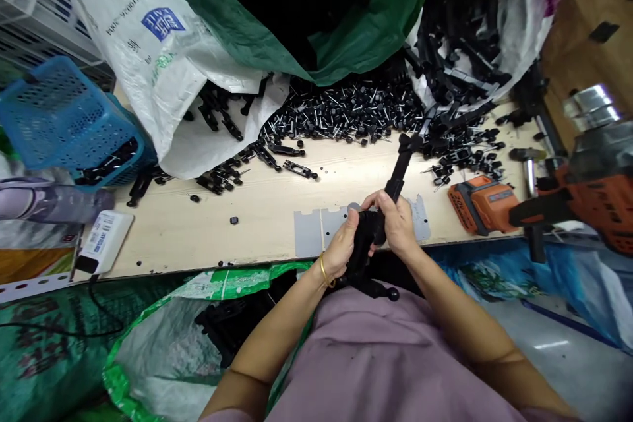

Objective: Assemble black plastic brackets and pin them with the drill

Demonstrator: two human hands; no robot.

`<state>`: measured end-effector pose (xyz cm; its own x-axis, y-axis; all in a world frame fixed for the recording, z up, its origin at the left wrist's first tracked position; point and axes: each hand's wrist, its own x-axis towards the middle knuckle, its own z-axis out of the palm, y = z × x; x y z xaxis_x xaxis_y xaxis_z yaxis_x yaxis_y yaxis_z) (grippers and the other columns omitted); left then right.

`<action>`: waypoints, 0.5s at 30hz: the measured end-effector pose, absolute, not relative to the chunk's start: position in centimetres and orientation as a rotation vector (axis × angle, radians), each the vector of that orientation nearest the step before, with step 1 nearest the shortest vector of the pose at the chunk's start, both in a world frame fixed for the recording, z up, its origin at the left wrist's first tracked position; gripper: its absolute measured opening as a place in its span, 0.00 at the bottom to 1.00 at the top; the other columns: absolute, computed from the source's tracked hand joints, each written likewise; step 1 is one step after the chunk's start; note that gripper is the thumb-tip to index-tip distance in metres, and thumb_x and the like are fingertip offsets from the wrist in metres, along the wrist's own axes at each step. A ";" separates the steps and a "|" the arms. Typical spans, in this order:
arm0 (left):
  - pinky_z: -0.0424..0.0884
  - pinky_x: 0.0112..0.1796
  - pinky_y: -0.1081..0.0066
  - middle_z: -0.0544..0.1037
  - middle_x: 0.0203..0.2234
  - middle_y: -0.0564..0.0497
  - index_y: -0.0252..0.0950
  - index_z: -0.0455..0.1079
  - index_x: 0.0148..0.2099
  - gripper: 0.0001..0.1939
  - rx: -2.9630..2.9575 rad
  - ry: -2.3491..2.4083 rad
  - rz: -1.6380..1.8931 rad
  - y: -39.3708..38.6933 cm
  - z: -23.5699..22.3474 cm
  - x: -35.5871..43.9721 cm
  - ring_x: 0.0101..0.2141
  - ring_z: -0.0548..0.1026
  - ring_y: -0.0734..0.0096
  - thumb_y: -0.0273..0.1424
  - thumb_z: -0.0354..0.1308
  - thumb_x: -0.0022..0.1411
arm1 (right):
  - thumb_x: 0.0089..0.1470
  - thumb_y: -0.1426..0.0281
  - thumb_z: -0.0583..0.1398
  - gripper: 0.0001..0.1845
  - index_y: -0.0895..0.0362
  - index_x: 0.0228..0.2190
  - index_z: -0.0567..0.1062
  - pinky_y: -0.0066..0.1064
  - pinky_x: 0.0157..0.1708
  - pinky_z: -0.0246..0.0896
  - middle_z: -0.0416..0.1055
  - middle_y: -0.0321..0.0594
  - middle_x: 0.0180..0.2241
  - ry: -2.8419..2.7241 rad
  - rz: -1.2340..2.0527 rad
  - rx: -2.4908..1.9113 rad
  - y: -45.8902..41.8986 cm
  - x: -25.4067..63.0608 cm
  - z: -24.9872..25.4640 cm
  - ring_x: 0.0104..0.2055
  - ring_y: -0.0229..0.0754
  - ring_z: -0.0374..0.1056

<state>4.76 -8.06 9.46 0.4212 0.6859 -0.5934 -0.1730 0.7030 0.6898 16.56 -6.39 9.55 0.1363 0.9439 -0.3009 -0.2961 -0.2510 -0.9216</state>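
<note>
My left hand (339, 252), with a gold bangle at the wrist, is closed round the wide body of a black plastic bracket (363, 237). A black arm ending in a ball (392, 293) sticks out below that hand, over my lap. My right hand (399, 227) is wrapped round a long black bar (395, 178) that points up and away, with a wider piece at its far end. The two parts meet between my hands; whether they are joined cannot be seen. Grey flat plates (307, 232) lie on the wooden bench (198, 237) just beyond my hands.
Many black knobs with metal pins (341, 109) are heaped along the back. Sacks of black parts (475, 33) surround the bench. An orange battery (482, 204) and power drill (593, 204) are at right; a blue basket (64, 112), bottle (54, 203) and power strip (106, 241) at left.
</note>
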 end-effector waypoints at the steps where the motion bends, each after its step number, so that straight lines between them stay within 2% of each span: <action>1: 0.61 0.19 0.77 0.69 0.18 0.53 0.33 0.67 0.42 0.33 0.610 0.965 0.602 -7.9 9.5 4.9 0.18 0.66 0.78 0.59 0.43 0.58 | 0.52 0.53 0.57 0.20 0.57 0.24 0.69 0.25 0.14 0.55 0.70 0.35 0.25 -0.695 1.522 -1.237 -6.0 16.8 9.8 0.19 0.34 0.62; 3: 0.60 0.18 0.78 0.66 0.17 0.56 0.34 0.64 0.46 0.31 0.616 0.916 0.671 -7.7 9.5 5.3 0.17 0.64 0.79 0.57 0.43 0.59 | 0.51 0.52 0.56 0.20 0.56 0.22 0.66 0.26 0.15 0.56 0.71 0.36 0.24 -0.580 1.626 -1.194 -5.5 16.6 10.0 0.19 0.35 0.63; 6: 0.58 0.18 0.78 0.63 0.16 0.59 0.35 0.60 0.50 0.31 0.633 0.945 0.732 -7.5 9.1 5.6 0.16 0.61 0.79 0.56 0.42 0.60 | 0.52 0.52 0.55 0.21 0.56 0.22 0.64 0.27 0.21 0.61 0.71 0.35 0.24 -0.440 1.399 -1.268 -5.2 15.4 9.7 0.23 0.36 0.65; 9: 0.59 0.18 0.78 0.65 0.20 0.58 0.37 0.59 0.50 0.30 0.764 0.958 0.729 -7.5 8.7 4.9 0.17 0.62 0.80 0.56 0.46 0.59 | 0.54 0.52 0.54 0.21 0.56 0.20 0.63 0.28 0.27 0.62 0.71 0.36 0.24 -0.519 1.233 -1.281 -5.5 14.9 9.0 0.25 0.36 0.66; 15: 0.56 0.20 0.76 0.63 0.22 0.57 0.37 0.58 0.46 0.34 1.015 0.906 0.678 -8.4 9.0 3.2 0.19 0.60 0.79 0.60 0.52 0.51 | 0.57 0.56 0.53 0.24 0.56 0.15 0.65 0.31 0.27 0.60 0.66 0.36 0.18 -0.929 1.509 -0.981 -5.5 16.4 10.2 0.23 0.37 0.62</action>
